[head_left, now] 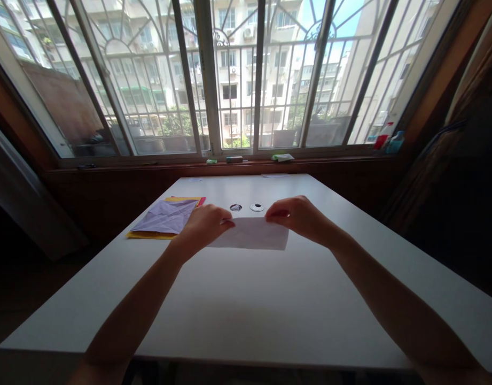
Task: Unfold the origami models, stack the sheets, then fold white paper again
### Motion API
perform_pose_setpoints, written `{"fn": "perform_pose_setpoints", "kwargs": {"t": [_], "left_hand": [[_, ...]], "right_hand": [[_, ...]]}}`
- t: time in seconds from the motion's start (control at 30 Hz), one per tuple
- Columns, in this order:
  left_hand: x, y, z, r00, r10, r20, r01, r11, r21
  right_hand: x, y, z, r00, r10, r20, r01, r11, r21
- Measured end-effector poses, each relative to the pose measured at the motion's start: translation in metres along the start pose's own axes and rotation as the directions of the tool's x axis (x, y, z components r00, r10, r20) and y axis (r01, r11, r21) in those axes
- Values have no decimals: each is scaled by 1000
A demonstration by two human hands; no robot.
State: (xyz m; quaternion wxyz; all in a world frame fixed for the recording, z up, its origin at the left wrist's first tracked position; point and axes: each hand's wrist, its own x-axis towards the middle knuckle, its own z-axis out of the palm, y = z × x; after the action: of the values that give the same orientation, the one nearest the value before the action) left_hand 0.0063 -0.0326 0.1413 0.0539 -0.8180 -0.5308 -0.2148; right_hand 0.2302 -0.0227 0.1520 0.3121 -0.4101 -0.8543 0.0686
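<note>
Sheet (254,235): toward the far part of the surface (262,299), on the near side of the discs (254,207); lying flat or slightly raised, cannot tell.
Left grip (201,224): pinching the sheet at its far edge, toward the left corner.
Right grip (297,215): pinching the same edge toward the right, fingertips near the discs.
Tear or crease: possible from pulling the two pinches apart, or from pressing unevenly on paper apparently thin.
Skew: possible from slipping at one pinch while dragging with the other.
Discs: likely light, so easily nudged by knuckles or by a sweep of the far edge.
Pile (163,216): purple over yellow, beside the left wrist; liable to shift from a sideways brush.
Long axis: apparently left to right, roughly square to the line of sight; left end partly hidden behind the left grip.
Facing: plain broad side up, without any visible mark to tell front from back; far edge toward the window (205,69).
</note>
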Motion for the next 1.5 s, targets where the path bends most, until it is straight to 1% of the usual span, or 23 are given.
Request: {"fn": "perform_pose_setpoints", "kwargs": {"t": [0.03,0.1,0.17,0.23,0.3,0.4,0.5,0.57,0.6,0.67,0.7,0.73,0.8,0.87,0.93,1.07,1.3,1.5], "left_hand": [[0,3,2,999,25,24,-25,999,-21],[0,12,6,994,86,65,-77,990,-121],[0,20,9,988,121,93,-97,969,-229],[1,25,11,991,103,81,-74,950,-304],[1,24,11,997,59,40,-40,927,-372],[0,21,8,1000,9,-20,-18,875,-483],[-2,18,4,998,-31,-51,-4,820,-573],[-2,17,4,999,-34,-18,15,780,-625],[-2,17,4,1000,-12,26,26,755,-655],[-2,17,4,990,68,121,41,688,-725],[-3,18,5,983,108,150,44,653,-756],[-3,19,6,979,128,158,43,626,-779],[-4,24,6,990,94,109,29,612,-791],[-7,30,5,1000,16,22,6,646,-764],[-11,36,2,997,-36,-65,-24,676,-736],[-17,43,-3,983,-39,-177,-109,652,-751],[-21,44,-5,973,-21,-232,-162,652,-740],[-22,45,-7,973,-11,-230,-168,649,-742]], "right_hand": [[-1,-3,2,1000,-12,4,12,1000,-2],[-2,-12,5,999,-42,11,42,999,14],[-3,-19,7,998,-60,-29,61,996,60],[-4,-22,6,994,-34,-104,45,993,108],[-3,-20,4,987,17,-158,5,991,135],[-2,-11,0,978,70,-198,-38,986,160],[-1,-6,-2,965,90,-247,-35,975,220],[0,-6,-3,960,102,-260,-38,970,241],[-1,-8,-2,962,105,-253,-43,969,242],[-1,-13,-2,972,98,-215,-46,970,237],[-2,-16,-1,979,86,-183,-41,970,239],[-2,-19,-1,987,70,-145,-32,968,247],[-4,-24,-2,997,33,-76,-10,959,283],[-7,-28,-4,999,4,-36,8,943,333],[-9,-30,-7,1000,-5,-23,13,927,375],[-14,-35,-12,1000,-8,-10,11,913,408],[-19,-43,-17,1000,-10,-7,11,919,395],[-19,-43,-18,1000,-13,-7,14,921,389]]}}
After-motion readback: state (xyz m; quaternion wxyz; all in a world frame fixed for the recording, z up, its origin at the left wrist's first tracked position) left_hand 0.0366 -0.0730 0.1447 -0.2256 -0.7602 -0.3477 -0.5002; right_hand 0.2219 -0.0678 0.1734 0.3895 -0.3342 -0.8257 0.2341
